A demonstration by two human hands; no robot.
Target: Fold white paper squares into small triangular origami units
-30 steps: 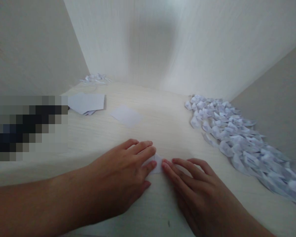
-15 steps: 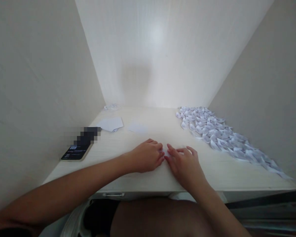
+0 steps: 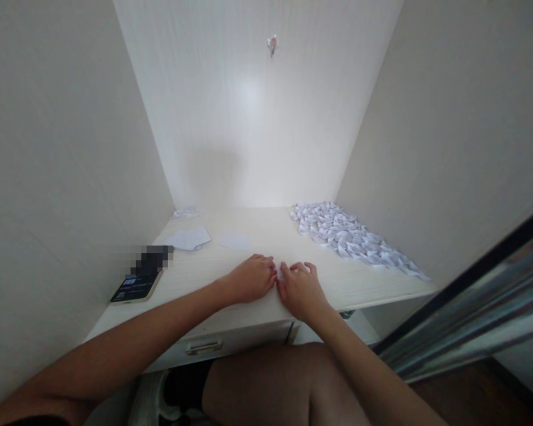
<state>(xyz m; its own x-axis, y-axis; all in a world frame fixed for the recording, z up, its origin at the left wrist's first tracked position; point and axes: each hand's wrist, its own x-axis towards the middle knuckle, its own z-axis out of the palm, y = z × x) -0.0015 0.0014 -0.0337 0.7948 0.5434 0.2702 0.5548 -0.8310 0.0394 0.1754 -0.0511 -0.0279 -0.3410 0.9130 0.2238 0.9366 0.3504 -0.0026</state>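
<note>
My left hand (image 3: 251, 278) and my right hand (image 3: 298, 288) lie side by side on the pale desk (image 3: 231, 284), fingertips meeting over a small white folded paper piece (image 3: 280, 273) that is almost hidden between them. Both hands press down on it with fingers curled and close together. A large heap of folded white paper pieces (image 3: 350, 236) covers the right side of the desk. A flat white paper square (image 3: 235, 241) and a small stack of white sheets (image 3: 188, 238) lie farther back on the left.
A phone (image 3: 137, 284) lies near the desk's left edge. A few crumpled paper bits (image 3: 187, 211) sit in the back left corner. Walls close in the desk on three sides. A drawer handle (image 3: 203, 346) shows below the front edge, my knees beneath it.
The view has pulled back and up, showing more wall, the drawer front and my legs. Both hands stay pressed on the small paper piece at the desk's front.
</note>
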